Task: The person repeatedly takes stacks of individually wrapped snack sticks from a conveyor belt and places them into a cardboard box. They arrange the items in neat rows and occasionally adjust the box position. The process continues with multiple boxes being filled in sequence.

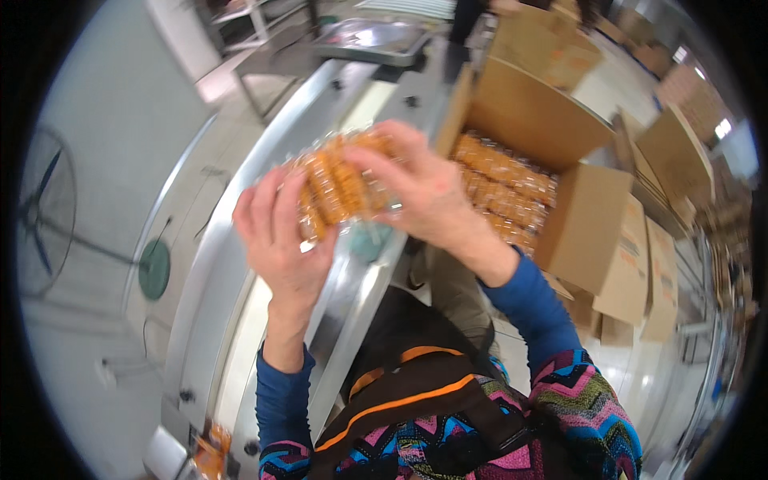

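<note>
Between my two hands is a row of orange-brown food packs in clear plastic wrap [337,186], raised over a metal conveyor. My left hand [282,234] grips the near left end, fingers curled over the wrappers. The far right end is in my right hand [414,180], its thumb across the top. Right of my right hand, an open cardboard box [540,114] holds several rows of similar wrapped packs [504,186]. A blurred teal object [368,240] lies on the conveyor just below the held packs.
The metal conveyor [204,336] with a pale belt runs from bottom left to top. A metal tray [372,42] rests at its far end. More wrapped packs [211,450] sit at its near end. Flattened cartons [630,270] stand right; a fan [39,213] stands left. Another person is partly visible at top.
</note>
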### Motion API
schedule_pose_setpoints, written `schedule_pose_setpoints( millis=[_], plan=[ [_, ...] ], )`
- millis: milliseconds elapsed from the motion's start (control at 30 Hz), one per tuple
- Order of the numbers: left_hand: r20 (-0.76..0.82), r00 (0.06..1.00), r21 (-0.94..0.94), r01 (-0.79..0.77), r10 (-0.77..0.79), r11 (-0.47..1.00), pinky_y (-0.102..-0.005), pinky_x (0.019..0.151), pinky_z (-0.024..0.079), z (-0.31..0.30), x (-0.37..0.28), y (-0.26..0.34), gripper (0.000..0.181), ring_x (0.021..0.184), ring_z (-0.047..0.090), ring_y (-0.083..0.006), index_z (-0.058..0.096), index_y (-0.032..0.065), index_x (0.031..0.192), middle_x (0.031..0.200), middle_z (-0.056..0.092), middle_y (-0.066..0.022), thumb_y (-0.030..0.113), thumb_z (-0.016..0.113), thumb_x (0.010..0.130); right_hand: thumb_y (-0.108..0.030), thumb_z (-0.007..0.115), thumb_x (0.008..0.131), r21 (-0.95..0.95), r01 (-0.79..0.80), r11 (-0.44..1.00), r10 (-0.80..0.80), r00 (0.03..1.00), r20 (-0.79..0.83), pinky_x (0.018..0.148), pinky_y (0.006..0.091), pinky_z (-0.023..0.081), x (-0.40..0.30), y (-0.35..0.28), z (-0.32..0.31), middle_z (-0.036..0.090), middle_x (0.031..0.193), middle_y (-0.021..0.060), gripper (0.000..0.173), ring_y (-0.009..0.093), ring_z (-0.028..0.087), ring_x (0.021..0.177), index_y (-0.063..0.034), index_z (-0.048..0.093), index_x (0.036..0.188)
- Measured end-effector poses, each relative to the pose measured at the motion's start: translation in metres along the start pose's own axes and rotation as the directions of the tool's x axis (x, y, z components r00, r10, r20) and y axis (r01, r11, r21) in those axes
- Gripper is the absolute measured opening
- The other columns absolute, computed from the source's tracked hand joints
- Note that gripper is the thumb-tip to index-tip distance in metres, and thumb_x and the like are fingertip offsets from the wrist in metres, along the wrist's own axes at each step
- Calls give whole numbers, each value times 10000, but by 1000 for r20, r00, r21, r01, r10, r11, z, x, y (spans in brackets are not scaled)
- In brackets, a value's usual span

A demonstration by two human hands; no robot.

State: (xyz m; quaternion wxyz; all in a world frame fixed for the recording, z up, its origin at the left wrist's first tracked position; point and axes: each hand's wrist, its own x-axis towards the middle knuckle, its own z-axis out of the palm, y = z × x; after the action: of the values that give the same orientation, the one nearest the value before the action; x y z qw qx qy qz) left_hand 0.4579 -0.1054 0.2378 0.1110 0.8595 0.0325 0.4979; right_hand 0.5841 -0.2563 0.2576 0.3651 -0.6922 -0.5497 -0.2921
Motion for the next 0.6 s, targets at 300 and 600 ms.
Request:
schedule_pose_setpoints(
  millis=[300, 600],
  plan=[
    [773, 482, -203, -426, 412, 882, -465, 896, 498, 173, 13, 144, 738, 1118, 515, -329, 509, 206, 1333, 1264, 531, -36, 109, 771, 651, -195, 898, 581, -296, -490, 820, 572, 697, 432, 937, 449, 509, -191, 107, -127, 389, 1380, 194, 907, 421, 500, 1195, -100, 433, 1353],
    [834, 30, -550, 110, 551, 828, -416, 1105, 358, 251, 51, 119, 955, 1334, 407, -394, 389, 79, 1459, 1481, 383, -204, 330, 852, 662, -175, 841, 684, 28, -783, 621, 536, 450, 714, 1088, 404, 386, -244, 153, -151, 285, 1493, 198, 921, 375, 387, 1340, -68, 335, 1446]
  ],
)
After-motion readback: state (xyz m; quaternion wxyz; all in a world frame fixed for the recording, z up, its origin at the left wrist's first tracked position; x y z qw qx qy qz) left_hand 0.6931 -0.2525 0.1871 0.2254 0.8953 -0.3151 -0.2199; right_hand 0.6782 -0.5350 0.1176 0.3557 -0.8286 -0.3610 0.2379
